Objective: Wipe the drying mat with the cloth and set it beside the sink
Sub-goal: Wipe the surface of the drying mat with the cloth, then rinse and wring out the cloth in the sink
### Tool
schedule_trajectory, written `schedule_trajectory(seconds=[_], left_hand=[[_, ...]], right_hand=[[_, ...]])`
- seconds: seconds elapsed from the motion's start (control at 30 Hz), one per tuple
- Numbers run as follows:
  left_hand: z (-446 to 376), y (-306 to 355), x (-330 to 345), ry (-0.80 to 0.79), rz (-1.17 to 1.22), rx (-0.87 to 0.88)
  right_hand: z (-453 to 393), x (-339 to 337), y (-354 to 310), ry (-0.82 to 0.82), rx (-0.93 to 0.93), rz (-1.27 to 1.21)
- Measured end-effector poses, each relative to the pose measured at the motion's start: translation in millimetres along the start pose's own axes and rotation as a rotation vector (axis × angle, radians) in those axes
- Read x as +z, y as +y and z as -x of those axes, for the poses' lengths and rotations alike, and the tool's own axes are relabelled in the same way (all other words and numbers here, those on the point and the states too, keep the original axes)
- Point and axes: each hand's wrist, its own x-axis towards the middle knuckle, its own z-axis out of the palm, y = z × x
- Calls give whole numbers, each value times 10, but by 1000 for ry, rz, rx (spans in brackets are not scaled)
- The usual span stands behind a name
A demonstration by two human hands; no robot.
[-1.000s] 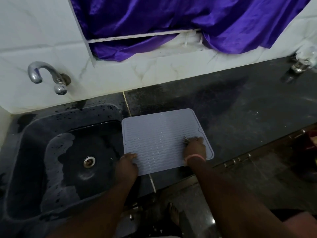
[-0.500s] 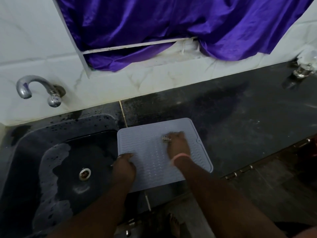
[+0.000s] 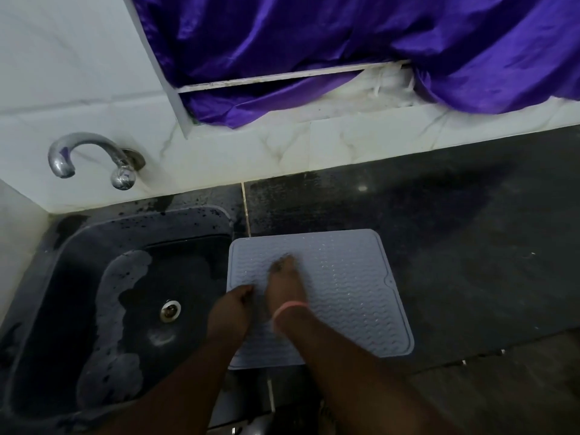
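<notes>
Reaching in from the near edge, both forearms angle up toward the mat [image 3: 345,293], which lies flat on the dark counter [image 3: 455,246] just right of the sink [image 3: 94,277], its left edge at the sink's rim. The left hand [image 3: 230,312] sits at the mat's left edge, fingers curled at the border; whether they pinch it I cannot tell. The right hand [image 3: 284,287], a pink band [image 3: 288,307] at its wrist, lies palm-down on the mat with fingers pointing away, pressing something small and dark under the fingertips, too blurred to name. Beyond, a tap [image 3: 91,158] juts from the white wall over the sink, and purple fabric [image 3: 345,42] hangs above.
</notes>
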Motion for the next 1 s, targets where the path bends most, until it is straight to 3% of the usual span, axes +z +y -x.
schedule_trajectory(seconds=[0.17, 0.23, 0.3, 0.4, 0.5, 0.57, 0.77, 0.9, 1.0], left_hand=[[-72, 158, -177, 82, 540, -307], [-73, 317, -258, 111, 769, -455], [-57, 525, -298, 3, 1011, -537], [-66, 798, -317, -178, 1131, -532], [-61, 892, -373, -315, 1301, -462], [-57, 879, -368, -328, 1342, -418], [-13, 914, -409, -237, 1138, -371], [5, 903, -568, -248, 1252, -331], [7, 974, -774, -279, 1407, -176]], right_hand=[[83, -15, -273, -192, -165, -448], [77, -65, -205, -156, -166, -618], [102, -134, -124, -106, -152, -708], [154, -316, -13, -168, -172, -904], [192, -514, 147, -97, -92, -1043], [212, -624, 260, -66, -35, -1020], [238, -786, 526, -138, -21, -1122], [167, -1045, 509, -191, 41, -1314], [95, -1169, 444, -182, 151, -1587]])
